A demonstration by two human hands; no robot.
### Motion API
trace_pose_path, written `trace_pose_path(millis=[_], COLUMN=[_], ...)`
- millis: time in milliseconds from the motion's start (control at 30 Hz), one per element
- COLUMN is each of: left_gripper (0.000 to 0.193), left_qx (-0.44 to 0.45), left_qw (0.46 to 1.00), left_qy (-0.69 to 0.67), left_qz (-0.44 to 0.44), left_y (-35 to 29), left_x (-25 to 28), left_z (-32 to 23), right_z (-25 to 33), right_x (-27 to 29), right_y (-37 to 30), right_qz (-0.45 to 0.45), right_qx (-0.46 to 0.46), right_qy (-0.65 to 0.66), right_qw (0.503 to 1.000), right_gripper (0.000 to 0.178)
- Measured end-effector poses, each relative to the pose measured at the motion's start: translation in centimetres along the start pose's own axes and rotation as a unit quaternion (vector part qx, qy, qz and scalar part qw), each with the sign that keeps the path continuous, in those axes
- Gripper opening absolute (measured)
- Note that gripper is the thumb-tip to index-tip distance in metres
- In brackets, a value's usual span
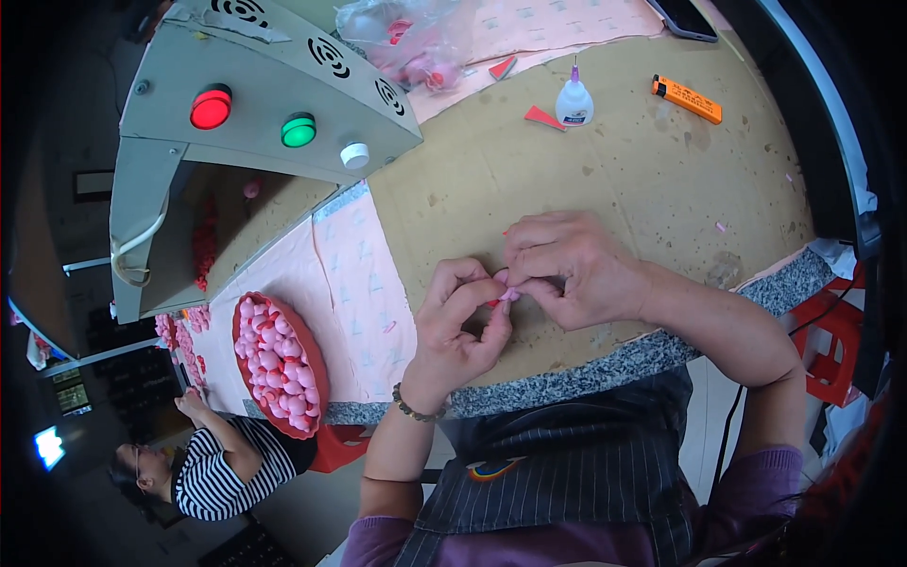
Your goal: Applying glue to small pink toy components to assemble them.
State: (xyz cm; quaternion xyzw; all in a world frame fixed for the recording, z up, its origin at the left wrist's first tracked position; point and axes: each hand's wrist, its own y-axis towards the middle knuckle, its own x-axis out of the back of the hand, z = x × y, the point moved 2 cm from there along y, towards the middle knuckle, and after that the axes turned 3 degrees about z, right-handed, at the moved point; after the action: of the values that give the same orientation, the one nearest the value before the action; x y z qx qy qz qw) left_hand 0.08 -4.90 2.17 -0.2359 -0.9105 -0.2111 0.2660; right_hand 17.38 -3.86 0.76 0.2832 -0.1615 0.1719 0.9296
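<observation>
In front of my body, over the brown board (444, 198), both hands meet on a small soft pink piece (511, 294). My left hand (460, 317) pinches it from the left between thumb and fingers. From the other side, the thumb and fingertips of my right hand (581, 269) are closed on the same piece. A bit of red shows by my left fingertips. The fingers cover most of the piece, so its full shape is hidden.
On the left lies a red oval tray (318, 378) heaped with pink balls. A grey machine (265, 85) with buttons stands behind it. Farther back are a white squeeze bottle (574, 106), a red strip (545, 118), an orange lighter (688, 98) and a plastic bag (406, 28). Another person (222, 463) sits at left.
</observation>
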Motion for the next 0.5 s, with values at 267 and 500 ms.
trace_pose_path(millis=[267,500], left_gripper=[0.018,0.013], left_qx=[0.011,-0.01], left_qw=[0.999,0.999], left_qy=[-0.02,-0.003], left_qz=[0.042,0.036], left_y=[0.53,0.79], left_x=[0.01,-0.16], left_z=[0.76,0.71], right_z=[-0.36,-0.39], right_x=[0.06,-0.01], right_y=[0.29,0.35], right_qz=[0.018,0.015], right_qx=[-0.004,0.008], right_qy=[-0.015,-0.016], right_qw=[1.0,1.0], right_gripper=[0.013,0.013])
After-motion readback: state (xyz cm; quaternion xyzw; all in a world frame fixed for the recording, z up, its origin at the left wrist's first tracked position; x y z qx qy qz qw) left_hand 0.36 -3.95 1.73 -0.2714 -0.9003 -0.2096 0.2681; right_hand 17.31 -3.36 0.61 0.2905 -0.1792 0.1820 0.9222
